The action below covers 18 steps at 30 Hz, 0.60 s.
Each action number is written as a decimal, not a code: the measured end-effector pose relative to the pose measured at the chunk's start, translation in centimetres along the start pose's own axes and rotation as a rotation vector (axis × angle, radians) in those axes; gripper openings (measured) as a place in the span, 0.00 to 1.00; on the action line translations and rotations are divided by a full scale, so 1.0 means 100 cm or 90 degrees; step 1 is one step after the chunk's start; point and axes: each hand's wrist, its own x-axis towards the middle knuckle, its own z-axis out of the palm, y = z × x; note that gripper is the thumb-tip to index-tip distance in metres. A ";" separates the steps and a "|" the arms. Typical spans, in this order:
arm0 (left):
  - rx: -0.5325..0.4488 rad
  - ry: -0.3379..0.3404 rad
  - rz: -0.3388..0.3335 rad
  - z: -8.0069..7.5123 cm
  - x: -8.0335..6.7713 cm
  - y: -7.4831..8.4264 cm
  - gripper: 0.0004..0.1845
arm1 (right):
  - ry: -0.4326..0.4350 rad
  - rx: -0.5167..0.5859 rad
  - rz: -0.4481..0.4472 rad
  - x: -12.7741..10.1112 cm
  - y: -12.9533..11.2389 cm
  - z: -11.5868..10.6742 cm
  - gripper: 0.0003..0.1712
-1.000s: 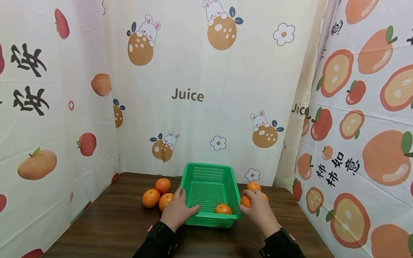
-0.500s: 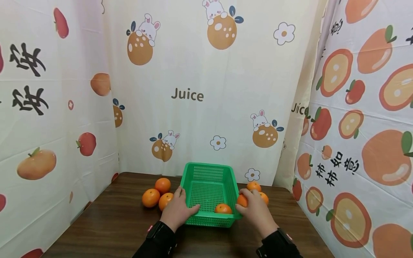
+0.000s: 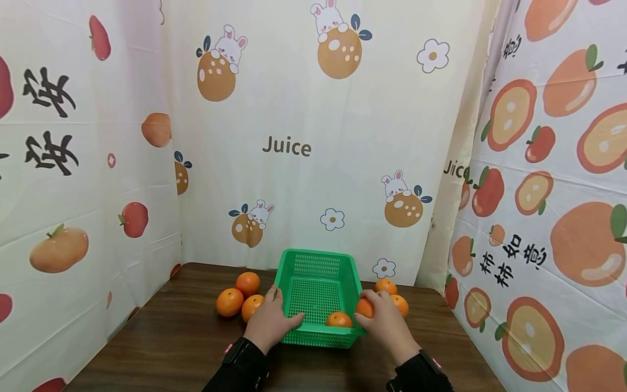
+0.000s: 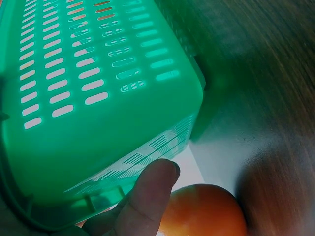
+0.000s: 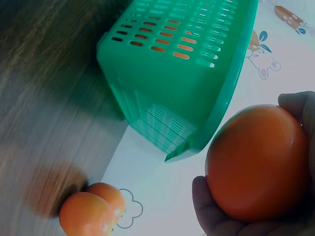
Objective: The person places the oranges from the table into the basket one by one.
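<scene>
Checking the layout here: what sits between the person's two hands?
In the head view, the green basket lies between the left hand and right hand, with one orange inside.

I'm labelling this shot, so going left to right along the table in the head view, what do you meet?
Three oranges in a cluster → left hand gripping the green basket → orange in the basket → orange held by the right hand → right hand.
</scene>
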 end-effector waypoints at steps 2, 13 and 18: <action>0.001 0.000 0.003 0.000 0.001 0.000 0.61 | -0.001 0.003 0.001 0.000 -0.001 0.000 0.28; 0.002 0.000 -0.001 -0.001 0.000 0.003 0.61 | -0.015 0.021 0.003 0.003 -0.003 0.004 0.27; -0.001 -0.006 -0.005 -0.002 -0.001 0.002 0.61 | -0.018 0.036 0.003 0.003 -0.002 0.006 0.26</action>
